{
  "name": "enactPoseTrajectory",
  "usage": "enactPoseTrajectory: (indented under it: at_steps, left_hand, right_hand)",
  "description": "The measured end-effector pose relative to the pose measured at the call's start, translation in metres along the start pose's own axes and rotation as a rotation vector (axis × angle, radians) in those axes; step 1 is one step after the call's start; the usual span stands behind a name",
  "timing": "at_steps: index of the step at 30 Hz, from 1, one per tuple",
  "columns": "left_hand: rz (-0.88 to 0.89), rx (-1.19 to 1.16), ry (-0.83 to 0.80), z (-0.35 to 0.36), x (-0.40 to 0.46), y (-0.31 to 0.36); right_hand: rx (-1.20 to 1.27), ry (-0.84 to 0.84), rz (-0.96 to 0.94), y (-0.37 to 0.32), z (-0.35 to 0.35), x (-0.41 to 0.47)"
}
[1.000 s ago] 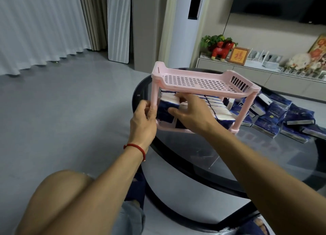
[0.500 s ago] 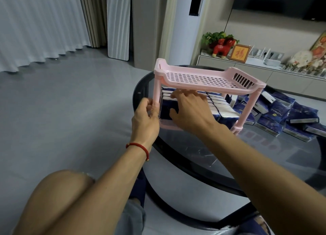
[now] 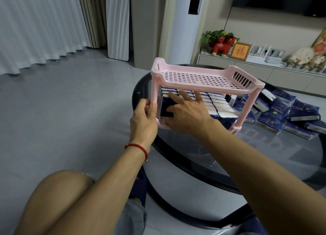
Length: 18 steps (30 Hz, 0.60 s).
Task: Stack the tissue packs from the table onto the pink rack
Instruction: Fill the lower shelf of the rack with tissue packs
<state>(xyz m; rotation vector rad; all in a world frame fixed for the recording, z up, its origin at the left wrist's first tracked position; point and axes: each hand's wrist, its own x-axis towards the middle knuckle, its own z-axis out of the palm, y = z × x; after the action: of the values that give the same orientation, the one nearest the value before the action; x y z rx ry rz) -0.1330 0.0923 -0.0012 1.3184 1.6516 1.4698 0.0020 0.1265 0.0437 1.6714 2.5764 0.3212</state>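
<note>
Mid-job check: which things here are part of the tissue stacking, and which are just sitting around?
Part of the job: pink rack; packs on its lower shelf; loose packs on the table; left hand gripping the rack's post; right hand on the packs.

Lying about: red horse figure; framed picture; curtain.

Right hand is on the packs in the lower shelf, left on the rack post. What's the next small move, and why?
Probably ease the dark blue tissue pack fully into the row with the right hand while the left hand steadies the pink rack. That pack sits at the near end; the top shelf is bare and loose packs wait on the table.
</note>
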Motion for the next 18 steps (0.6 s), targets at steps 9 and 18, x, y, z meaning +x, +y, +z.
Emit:
enactPoseTrajectory:
  at_steps: [9, 18]
  left_hand:
    - [0.006, 0.008, -0.002, 0.001, -0.001, -0.004]
    - [-0.011, -0.022, -0.025, 0.006, -0.007, -0.012]
  right_hand:
    - [0.062, 0.129, -0.071, 0.000, 0.006, -0.021]
    - [0.055, 0.361, -0.267, 0.023, 0.028, -0.109]
